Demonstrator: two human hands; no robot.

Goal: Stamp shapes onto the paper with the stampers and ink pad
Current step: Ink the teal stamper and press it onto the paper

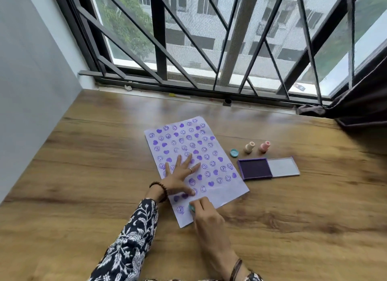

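Observation:
A white sheet of paper [228,188] lies on the wooden table, covered with several purple hearts and smiley prints. My left hand [180,177] rests flat on the paper, fingers spread. My right hand [206,214] grips a teal stamper [191,208] and holds it down on the paper's near end, next to a smiley print. To the right of the paper sits the open purple ink pad [255,168] with its lid [283,167] folded out. Behind the pad stand a cream stamper [249,147] and a pink stamper [264,146], with a teal cap [234,152] beside them.
The wooden table [83,176] runs back to a barred window [209,50]. A yellow-tipped pen [179,96] and a small dark cup [227,101] lie along the sill. A dark curtain [356,104] hangs at the right, a pale wall [31,81] at the left.

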